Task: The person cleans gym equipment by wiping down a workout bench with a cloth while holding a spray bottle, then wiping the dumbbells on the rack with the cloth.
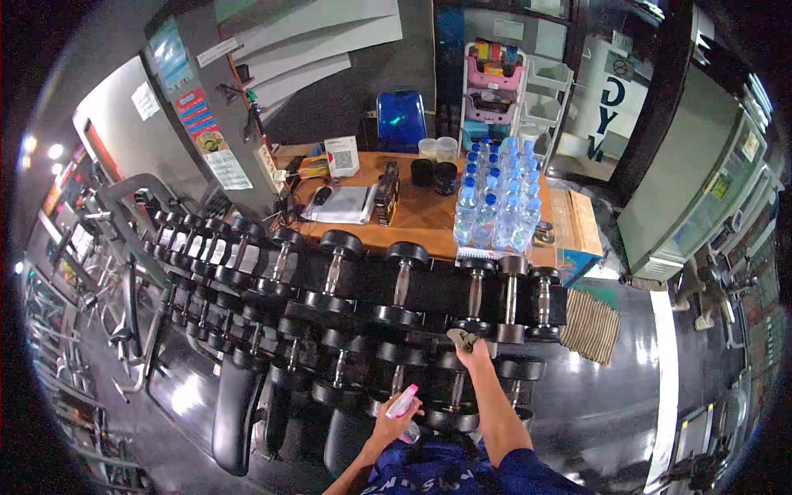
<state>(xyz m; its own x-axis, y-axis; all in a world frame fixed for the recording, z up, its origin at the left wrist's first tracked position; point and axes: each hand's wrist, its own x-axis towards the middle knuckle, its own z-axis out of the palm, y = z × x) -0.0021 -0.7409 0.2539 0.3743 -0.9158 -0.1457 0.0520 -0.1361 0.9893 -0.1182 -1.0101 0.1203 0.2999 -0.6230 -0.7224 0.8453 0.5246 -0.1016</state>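
Observation:
My left hand (396, 422) is closed around a clear spray bottle (403, 402) with a pink and white top, low in the view. Farther forward, my right hand (473, 355) grips a greyish cloth (462, 337) at the near end of a dumbbell (476, 295) on the upper rack. That dumbbell has black heads and a metal handle. To its right stands another dumbbell (511, 299), and to its left lies a larger one (403, 285). Parts of the lower row are hidden behind my hands and forearms.
Behind the rack is a wooden desk (421, 216) bearing water bottles (497, 194), dark cups and papers. Black benches (238, 417) stand at the lower left. A striped mat (591, 326) lies on the floor at right, near a glass-door fridge (701, 177).

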